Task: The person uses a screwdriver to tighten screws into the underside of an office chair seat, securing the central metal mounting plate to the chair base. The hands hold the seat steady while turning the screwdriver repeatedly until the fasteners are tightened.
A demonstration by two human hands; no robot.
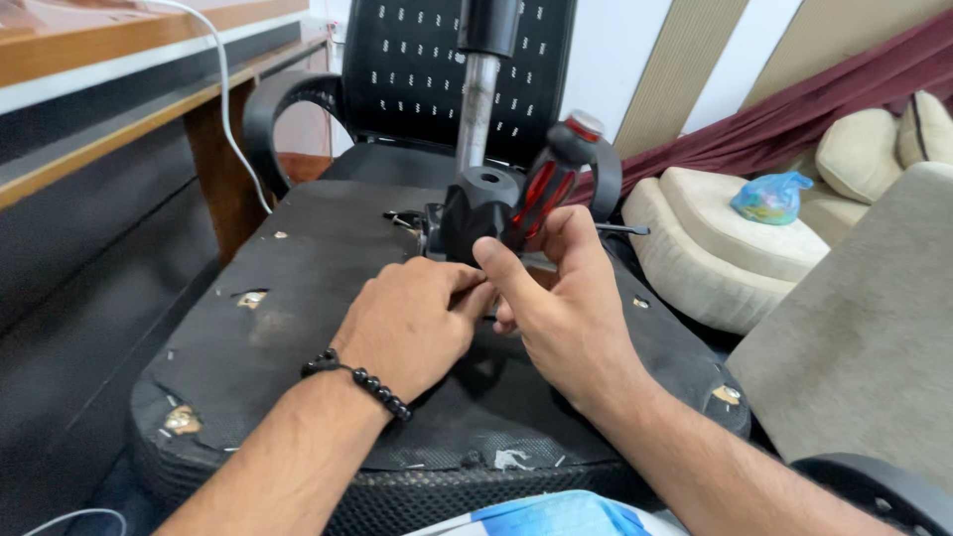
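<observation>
Far left: wooden desk [109, 60] with a white cable [226, 99] hanging down past its edge. Centre: office chair seat [298, 298] flipped underside-up, black board, chipped at the corners, mesh edge toward the camera. Second black mesh chair [407, 69] stands behind it.

Left hand [407, 323], beaded bracelet [362, 382] on the wrist, lies knuckles-up on the seat underside just below the black mechanism block [476, 213]. Fingers curled in, tips meeting the right hand's; can't tell what, if anything, they pinch.

Mechanism block sits at mid-seat, chrome gas-lift column [476, 109] rising straight out of it.

Right hand [566, 308] is beside the left, touching it. Its grip is closed around a screwdriver [551, 184] with a red-and-black handle; handle points up, tilted right, thumb pressed against the block. A thin dark shaft [620, 229] sticks out to the right of the hand.

Right side: beige cushions [735, 238], blue plastic bag [772, 197] on top, maroon curtain [794, 109] behind.
</observation>
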